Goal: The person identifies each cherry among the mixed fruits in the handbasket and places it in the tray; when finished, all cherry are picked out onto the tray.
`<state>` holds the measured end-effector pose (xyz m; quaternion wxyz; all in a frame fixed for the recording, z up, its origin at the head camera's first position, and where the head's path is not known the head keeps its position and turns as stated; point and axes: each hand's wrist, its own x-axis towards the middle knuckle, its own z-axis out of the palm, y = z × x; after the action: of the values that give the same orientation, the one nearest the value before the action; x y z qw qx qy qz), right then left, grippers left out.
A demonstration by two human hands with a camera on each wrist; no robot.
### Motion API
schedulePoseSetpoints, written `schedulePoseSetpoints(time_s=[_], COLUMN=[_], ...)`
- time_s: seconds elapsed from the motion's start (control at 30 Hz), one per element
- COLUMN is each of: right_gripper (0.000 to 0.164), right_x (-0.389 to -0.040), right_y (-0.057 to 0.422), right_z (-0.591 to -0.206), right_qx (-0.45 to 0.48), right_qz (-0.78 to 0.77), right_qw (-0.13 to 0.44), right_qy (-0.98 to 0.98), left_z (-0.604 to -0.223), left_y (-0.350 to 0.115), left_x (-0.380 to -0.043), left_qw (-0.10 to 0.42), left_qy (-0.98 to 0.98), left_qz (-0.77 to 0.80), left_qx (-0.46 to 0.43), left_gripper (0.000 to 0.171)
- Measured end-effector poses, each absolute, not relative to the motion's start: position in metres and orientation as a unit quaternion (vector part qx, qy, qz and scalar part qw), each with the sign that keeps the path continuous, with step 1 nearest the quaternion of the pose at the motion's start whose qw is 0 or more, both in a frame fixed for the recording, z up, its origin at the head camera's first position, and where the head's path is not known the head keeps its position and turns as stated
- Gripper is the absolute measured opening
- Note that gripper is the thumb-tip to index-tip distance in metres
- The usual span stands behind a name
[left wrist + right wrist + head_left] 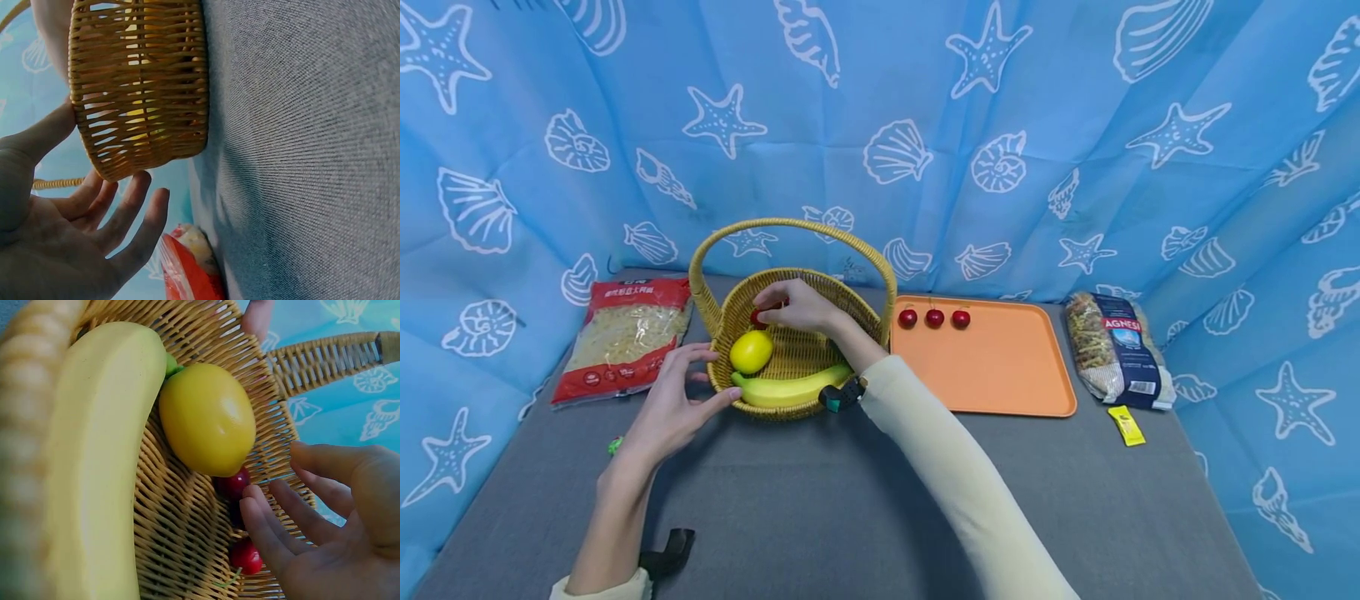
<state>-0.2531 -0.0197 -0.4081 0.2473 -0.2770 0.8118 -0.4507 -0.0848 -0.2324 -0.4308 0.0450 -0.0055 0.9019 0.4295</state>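
A wicker basket with a tall arched handle holds a banana along its near side and a lemon at the left. Beside the lemon, in the right wrist view, lie a cherry, a darker one partly hidden, and a stemmed cherry. My right hand is inside the basket at its far left, fingers loosely bent next to the cherries, nothing between thumb and fingers. With spread fingers, my left hand touches the basket's left rim, the thumb toward the front.
An orange tray right of the basket carries a row of cherries. A red pasta bag lies at left, another pasta bag at far right, with a small yellow packet before it. A patterned blue curtain hangs behind.
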Motion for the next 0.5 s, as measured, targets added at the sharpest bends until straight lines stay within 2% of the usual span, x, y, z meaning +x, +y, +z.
schedulePoseSetpoints(time_s=[0.5], right_gripper=[0.041], right_x=[-0.253], right_y=[-0.036], right_z=[-0.419], right_qx=[-0.240], right_qz=[-0.463], right_qw=[0.289], right_qy=[0.803], left_z=[-0.430], left_y=[-0.230], left_x=[-0.084], left_qw=[0.032], left_qy=[0.903], left_qz=[0.429], left_qx=[-0.003], left_gripper=[0.069])
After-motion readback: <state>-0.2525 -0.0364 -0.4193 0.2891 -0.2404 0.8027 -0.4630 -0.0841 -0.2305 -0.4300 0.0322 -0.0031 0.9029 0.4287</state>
